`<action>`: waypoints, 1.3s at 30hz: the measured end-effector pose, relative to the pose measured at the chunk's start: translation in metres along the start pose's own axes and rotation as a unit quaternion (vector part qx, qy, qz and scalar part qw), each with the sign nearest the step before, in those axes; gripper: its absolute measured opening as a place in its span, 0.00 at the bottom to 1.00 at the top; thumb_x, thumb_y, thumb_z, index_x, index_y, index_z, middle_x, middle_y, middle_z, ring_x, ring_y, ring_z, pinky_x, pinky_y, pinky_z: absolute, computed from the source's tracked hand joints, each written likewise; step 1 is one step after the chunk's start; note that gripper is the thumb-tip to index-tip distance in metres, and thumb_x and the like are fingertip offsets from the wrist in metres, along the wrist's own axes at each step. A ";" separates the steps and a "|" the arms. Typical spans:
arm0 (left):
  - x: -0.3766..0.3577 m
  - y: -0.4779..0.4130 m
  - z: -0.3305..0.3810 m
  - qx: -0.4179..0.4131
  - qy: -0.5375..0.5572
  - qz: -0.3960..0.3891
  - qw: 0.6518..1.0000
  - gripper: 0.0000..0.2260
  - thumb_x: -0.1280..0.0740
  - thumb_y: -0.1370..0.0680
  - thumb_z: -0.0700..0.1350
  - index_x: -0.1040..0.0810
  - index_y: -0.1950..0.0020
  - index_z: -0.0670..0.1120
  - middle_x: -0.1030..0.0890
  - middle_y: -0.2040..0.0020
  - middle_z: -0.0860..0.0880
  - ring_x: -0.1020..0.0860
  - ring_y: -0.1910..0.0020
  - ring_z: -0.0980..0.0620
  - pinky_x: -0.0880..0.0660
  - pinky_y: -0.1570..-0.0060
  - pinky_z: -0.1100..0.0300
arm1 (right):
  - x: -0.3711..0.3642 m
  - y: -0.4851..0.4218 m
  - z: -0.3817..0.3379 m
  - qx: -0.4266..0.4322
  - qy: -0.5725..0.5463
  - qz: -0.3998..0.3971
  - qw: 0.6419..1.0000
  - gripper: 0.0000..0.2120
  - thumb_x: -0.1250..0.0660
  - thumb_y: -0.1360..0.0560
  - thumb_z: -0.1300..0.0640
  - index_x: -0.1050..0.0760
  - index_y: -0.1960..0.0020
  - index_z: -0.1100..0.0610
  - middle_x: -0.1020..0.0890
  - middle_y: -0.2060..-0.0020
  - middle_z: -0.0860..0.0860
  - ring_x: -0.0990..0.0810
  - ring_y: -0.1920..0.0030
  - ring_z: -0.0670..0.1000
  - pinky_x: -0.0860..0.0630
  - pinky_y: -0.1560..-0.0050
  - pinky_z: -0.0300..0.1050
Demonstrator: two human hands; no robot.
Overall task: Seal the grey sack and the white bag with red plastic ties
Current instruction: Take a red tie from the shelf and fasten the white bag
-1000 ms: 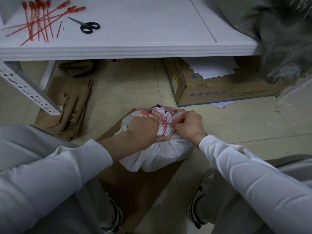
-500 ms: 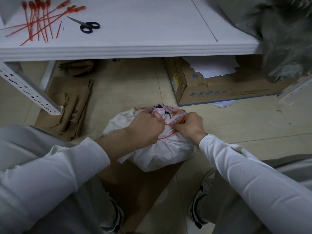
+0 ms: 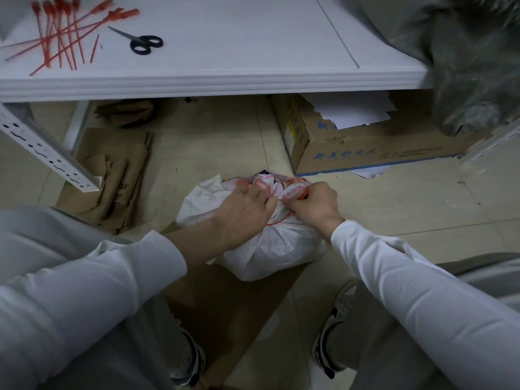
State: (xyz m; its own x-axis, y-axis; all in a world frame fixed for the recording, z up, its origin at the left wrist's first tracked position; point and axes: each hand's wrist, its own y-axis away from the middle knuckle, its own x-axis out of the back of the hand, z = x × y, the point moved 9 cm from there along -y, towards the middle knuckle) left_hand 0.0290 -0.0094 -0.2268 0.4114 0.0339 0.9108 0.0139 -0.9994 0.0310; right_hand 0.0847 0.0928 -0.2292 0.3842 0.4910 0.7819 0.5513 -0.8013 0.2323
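Left hand (image 3: 247, 212) moved up — white bag (image 3: 267, 249) bunched, red tie (image 3: 281, 220) looped

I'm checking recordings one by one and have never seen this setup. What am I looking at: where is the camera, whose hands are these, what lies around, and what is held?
There is no machine here. A person wears one camera on the head, looking down at their own two bare hands, so this is the only view. The left hand grips the gathered neck of a white bag, which sits on cardboard on the floor. The right hand pinches a red tie looped round that neck. On the white shelf above lie spare ties and scissors. The grey sack sits at the right. A box stands underneath.
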 end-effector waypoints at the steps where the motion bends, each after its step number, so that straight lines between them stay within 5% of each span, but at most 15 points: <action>1: 0.004 0.002 0.000 0.000 -0.006 0.038 0.999 0.12 0.49 0.28 0.37 0.28 0.51 0.41 0.22 0.60 0.42 0.25 0.61 0.45 0.27 0.60 0.52 | 0.000 0.001 0.000 0.001 -0.005 0.000 1.000 0.09 0.28 0.27 0.53 0.17 0.54 0.59 0.16 0.52 0.58 0.19 0.47 0.58 0.25 0.47 0.46; 3: 0.003 0.005 0.000 0.005 -0.007 0.074 0.997 0.09 0.42 0.30 0.39 0.33 0.51 0.41 0.23 0.63 0.44 0.26 0.64 0.46 0.28 0.64 0.53 | -0.001 0.003 0.000 0.007 -0.013 -0.001 1.000 0.10 0.29 0.27 0.53 0.18 0.51 0.59 0.16 0.51 0.57 0.20 0.46 0.57 0.25 0.45 0.47; 5: 0.000 0.006 0.000 0.011 -0.011 0.097 0.995 0.17 0.37 0.32 0.41 0.34 0.45 0.39 0.22 0.62 0.44 0.25 0.63 0.47 0.28 0.64 0.54 | -0.001 0.004 -0.002 0.009 -0.014 -0.002 1.000 0.10 0.29 0.26 0.53 0.18 0.50 0.58 0.16 0.49 0.57 0.20 0.45 0.57 0.25 0.45 0.46; 10: -0.004 0.006 -0.004 0.007 0.021 0.108 0.994 0.19 0.27 0.31 0.51 0.21 0.43 0.45 0.19 0.57 0.45 0.22 0.60 0.46 0.26 0.60 0.54 | -0.002 0.003 -0.003 0.009 -0.004 -0.009 1.000 0.06 0.29 0.27 0.53 0.20 0.59 0.56 0.16 0.52 0.58 0.19 0.48 0.57 0.27 0.50 0.43; 16: -0.004 0.004 -0.004 0.016 0.021 0.083 0.996 0.29 0.40 0.27 0.69 0.22 0.42 0.46 0.21 0.45 0.43 0.22 0.55 0.45 0.26 0.59 0.54 | -0.005 0.007 -0.002 0.014 -0.023 -0.019 0.999 0.13 0.30 0.25 0.51 0.19 0.45 0.57 0.17 0.46 0.55 0.20 0.44 0.55 0.25 0.39 0.48; 22: -0.001 0.001 -0.003 0.031 0.023 0.074 0.997 0.22 0.35 0.26 0.62 0.21 0.45 0.46 0.19 0.48 0.45 0.20 0.58 0.47 0.27 0.63 0.57 | -0.001 0.006 0.005 -0.040 -0.082 -0.014 0.996 0.10 0.25 0.30 0.53 0.18 0.57 0.60 0.15 0.59 0.55 0.17 0.54 0.55 0.21 0.45 0.51; 28: 0.005 0.000 -0.006 0.046 0.071 0.095 0.992 0.17 0.30 0.29 0.57 0.18 0.48 0.46 0.18 0.54 0.47 0.20 0.62 0.49 0.28 0.68 0.60 | -0.006 0.004 0.020 -0.100 -0.170 -0.029 0.980 0.10 0.21 0.37 0.51 0.21 0.64 0.52 0.15 0.58 0.55 0.16 0.54 0.56 0.18 0.49 0.54; 31: 0.006 0.001 -0.006 0.053 0.078 0.101 0.990 0.16 0.29 0.29 0.56 0.18 0.50 0.46 0.18 0.55 0.48 0.21 0.63 0.49 0.29 0.69 0.60 | -0.006 0.006 0.024 -0.112 -0.177 -0.047 0.977 0.11 0.22 0.33 0.52 0.19 0.61 0.58 0.15 0.63 0.57 0.14 0.61 0.55 0.17 0.51 0.53; 35: 0.007 0.001 -0.007 0.054 0.097 0.107 0.988 0.15 0.26 0.31 0.56 0.17 0.52 0.46 0.18 0.55 0.48 0.21 0.64 0.49 0.30 0.69 0.61 | 0.000 0.004 0.017 -0.046 -0.043 -0.043 0.997 0.19 0.27 0.29 0.45 0.18 0.50 0.61 0.15 0.54 0.57 0.17 0.50 0.55 0.23 0.45 0.46; 39: 0.004 0.002 -0.004 0.046 0.143 0.108 0.983 0.18 0.26 0.32 0.57 0.17 0.49 0.46 0.18 0.53 0.47 0.21 0.62 0.49 0.30 0.68 0.60 | -0.005 0.003 0.013 -0.020 0.021 -0.076 0.997 0.17 0.28 0.29 0.43 0.19 0.52 0.57 0.16 0.52 0.57 0.18 0.48 0.57 0.27 0.51 0.42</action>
State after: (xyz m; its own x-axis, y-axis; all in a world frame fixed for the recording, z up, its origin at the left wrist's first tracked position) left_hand 0.0273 -0.0108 -0.2213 0.1418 -0.1931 0.9709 0.0426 -0.9787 -0.2008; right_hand 0.0943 0.0923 -0.2397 0.2673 0.5934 0.7592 0.5700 -0.7326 0.3719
